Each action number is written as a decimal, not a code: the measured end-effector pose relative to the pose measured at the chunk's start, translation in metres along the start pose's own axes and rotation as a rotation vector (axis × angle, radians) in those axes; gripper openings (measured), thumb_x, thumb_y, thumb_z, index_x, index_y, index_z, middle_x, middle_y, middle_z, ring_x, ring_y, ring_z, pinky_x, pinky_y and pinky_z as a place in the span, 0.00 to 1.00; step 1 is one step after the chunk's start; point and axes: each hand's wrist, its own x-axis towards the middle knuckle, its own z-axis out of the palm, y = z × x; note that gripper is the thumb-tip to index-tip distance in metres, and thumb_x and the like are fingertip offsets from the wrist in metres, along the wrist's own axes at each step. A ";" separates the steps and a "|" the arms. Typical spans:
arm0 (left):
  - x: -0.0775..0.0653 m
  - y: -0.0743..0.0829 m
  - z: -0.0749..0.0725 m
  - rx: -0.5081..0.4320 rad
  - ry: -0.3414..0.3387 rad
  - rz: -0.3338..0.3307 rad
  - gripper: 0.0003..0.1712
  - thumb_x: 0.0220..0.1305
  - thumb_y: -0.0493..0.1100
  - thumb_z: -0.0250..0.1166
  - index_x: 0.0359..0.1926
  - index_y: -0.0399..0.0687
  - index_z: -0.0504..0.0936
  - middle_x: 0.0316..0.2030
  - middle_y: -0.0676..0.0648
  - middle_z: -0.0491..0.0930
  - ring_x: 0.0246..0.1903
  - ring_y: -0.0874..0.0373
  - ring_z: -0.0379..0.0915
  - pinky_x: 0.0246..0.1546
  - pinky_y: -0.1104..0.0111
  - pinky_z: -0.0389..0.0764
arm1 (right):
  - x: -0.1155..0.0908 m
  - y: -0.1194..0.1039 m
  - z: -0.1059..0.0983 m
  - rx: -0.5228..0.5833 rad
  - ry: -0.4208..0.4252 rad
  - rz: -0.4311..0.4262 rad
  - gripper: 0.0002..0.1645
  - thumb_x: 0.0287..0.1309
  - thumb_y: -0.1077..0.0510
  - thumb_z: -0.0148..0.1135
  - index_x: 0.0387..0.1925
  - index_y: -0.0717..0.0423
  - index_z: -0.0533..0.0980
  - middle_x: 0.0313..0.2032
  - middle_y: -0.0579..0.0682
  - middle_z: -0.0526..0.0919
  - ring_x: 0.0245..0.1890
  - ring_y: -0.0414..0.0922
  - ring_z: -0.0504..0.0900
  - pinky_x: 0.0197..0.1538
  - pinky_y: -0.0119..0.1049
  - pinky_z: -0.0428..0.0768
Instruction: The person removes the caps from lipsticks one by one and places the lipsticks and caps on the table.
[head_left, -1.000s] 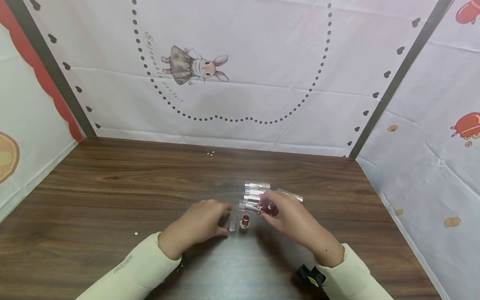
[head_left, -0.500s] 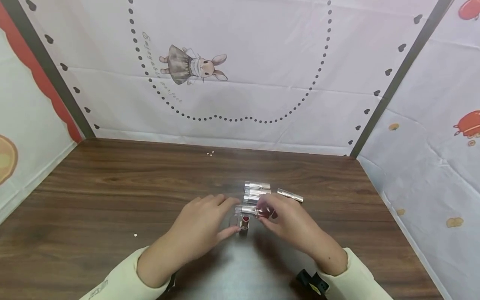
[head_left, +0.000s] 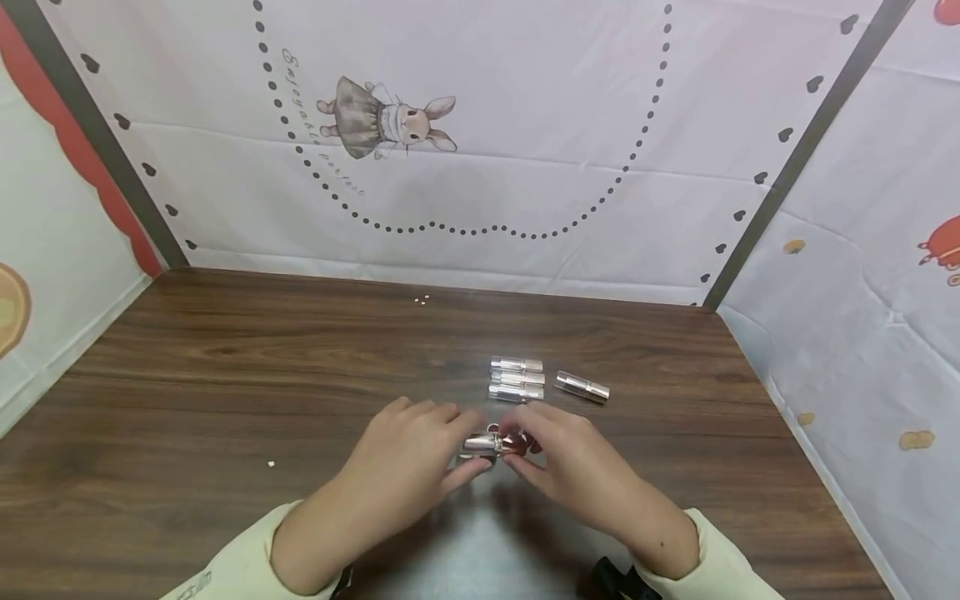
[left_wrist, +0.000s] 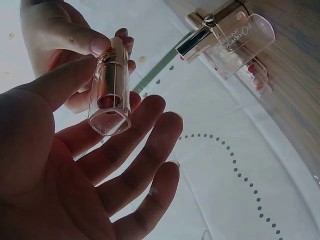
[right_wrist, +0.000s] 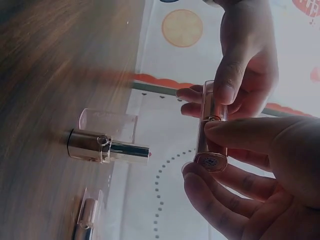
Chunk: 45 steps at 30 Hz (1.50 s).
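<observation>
Between both hands is a capped lipstick [head_left: 480, 445] with a clear cap and a shiny metallic body. My right hand [head_left: 573, 446] grips its base end with thumb and fingers. At the cap end, my left hand [head_left: 412, 454] pinches it between thumb and forefinger, the other fingers spread, as the left wrist view shows. The red bullet shows through the clear cap [left_wrist: 110, 122]. Close by, an uncapped lipstick [right_wrist: 95, 146] stands upright on the table beside a loose clear cap [right_wrist: 125, 125]; the held lipstick mostly hides both in the head view.
Beyond the hands, three capped lipsticks [head_left: 516, 378] lie side by side on the wooden table [head_left: 225, 375]. Another lipstick [head_left: 582, 387] lies slanted to their right. Small white bits [head_left: 422, 299] dot the table's back. Printed cloth walls [head_left: 480, 192] enclose the back and sides.
My right hand has drawn a lipstick from the near end of the row toward me, over the standing one. The left hand has moved right and taken hold of its cap end.
</observation>
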 end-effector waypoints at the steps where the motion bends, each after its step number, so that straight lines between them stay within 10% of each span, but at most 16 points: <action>1: 0.000 0.001 0.000 -0.002 -0.002 0.000 0.20 0.55 0.64 0.71 0.39 0.57 0.81 0.25 0.58 0.80 0.24 0.60 0.76 0.26 0.66 0.70 | 0.000 -0.001 0.000 -0.004 -0.001 0.004 0.16 0.52 0.63 0.75 0.41 0.53 0.77 0.35 0.44 0.84 0.32 0.36 0.82 0.37 0.27 0.82; 45: 0.000 0.004 0.000 0.028 -0.050 -0.008 0.15 0.60 0.61 0.68 0.34 0.57 0.82 0.23 0.59 0.79 0.18 0.62 0.76 0.21 0.66 0.68 | -0.002 -0.004 0.000 -0.125 -0.034 0.092 0.10 0.53 0.52 0.75 0.37 0.48 0.84 0.34 0.39 0.83 0.29 0.36 0.78 0.33 0.27 0.76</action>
